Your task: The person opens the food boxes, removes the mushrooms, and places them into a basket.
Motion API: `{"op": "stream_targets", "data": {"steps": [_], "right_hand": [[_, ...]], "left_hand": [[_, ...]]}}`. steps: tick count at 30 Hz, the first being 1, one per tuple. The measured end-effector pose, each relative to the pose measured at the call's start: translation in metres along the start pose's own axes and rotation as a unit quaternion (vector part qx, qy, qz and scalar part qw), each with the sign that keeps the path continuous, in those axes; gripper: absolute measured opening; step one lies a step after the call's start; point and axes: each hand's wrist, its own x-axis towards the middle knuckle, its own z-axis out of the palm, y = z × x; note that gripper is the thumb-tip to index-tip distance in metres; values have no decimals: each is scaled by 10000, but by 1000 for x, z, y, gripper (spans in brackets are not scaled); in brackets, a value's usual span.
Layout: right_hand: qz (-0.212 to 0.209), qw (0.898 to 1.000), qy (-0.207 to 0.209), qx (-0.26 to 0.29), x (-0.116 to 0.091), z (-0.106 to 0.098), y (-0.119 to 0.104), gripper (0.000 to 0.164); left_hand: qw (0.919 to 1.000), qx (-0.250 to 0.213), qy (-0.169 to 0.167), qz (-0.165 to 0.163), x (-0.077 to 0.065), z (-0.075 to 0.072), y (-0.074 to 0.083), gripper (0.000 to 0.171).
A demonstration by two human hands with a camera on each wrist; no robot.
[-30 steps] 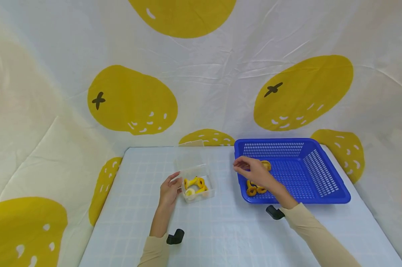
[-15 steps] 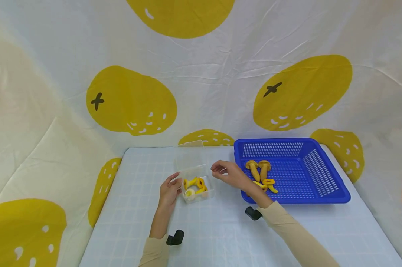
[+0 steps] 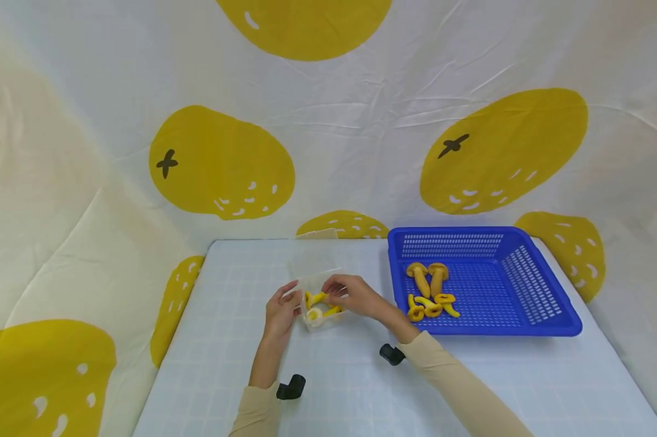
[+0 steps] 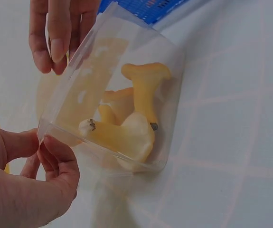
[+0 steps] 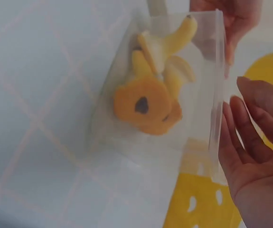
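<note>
A clear plastic box stands on the table with its lid swung open behind it. Inside lie several yellow mushrooms, one with a pale underside. My left hand pinches the box's rim at its left side between thumb and finger, best seen in the left wrist view. Over the box's right side hovers my right hand, its fingers loosely bent; the right wrist view shows nothing between them. Farther right, the blue basket holds yellow mushrooms and two brown-capped mushrooms along its left side.
A pale checked cloth covers the table. Behind it hangs a white curtain printed with large yellow fruit. The basket's raised wall stands to the right of the box.
My right hand has travelled left from over the basket to above the box, uncovering the mushrooms in the basket. The left hand has stayed at the box.
</note>
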Motion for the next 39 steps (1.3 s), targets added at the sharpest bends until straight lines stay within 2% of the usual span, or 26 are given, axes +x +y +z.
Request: {"op": "stream_targets", "data": {"steps": [9, 14, 25, 31, 39], "right_hand": [[-346, 9983, -457, -60, 9, 14, 0, 21], [-164, 9966, -806, -22, 17, 20, 3, 20], [185, 9878, -1515, -303, 37, 25, 3, 13], [77, 9893, -1341, -563, 35, 25, 5, 9], [-112, 9980, -597, -150, 23, 20, 7, 17]], "left_hand": [[9999, -71, -93, 113, 0, 1, -1, 39], [9999, -127, -69, 83, 0, 1, 0, 38], [9998, -151, -64, 152, 0, 1, 0, 39], [9997, -165, -137, 117, -1, 1, 2, 41], [9998, -133, -107, 119, -2, 0, 0, 41]]}}
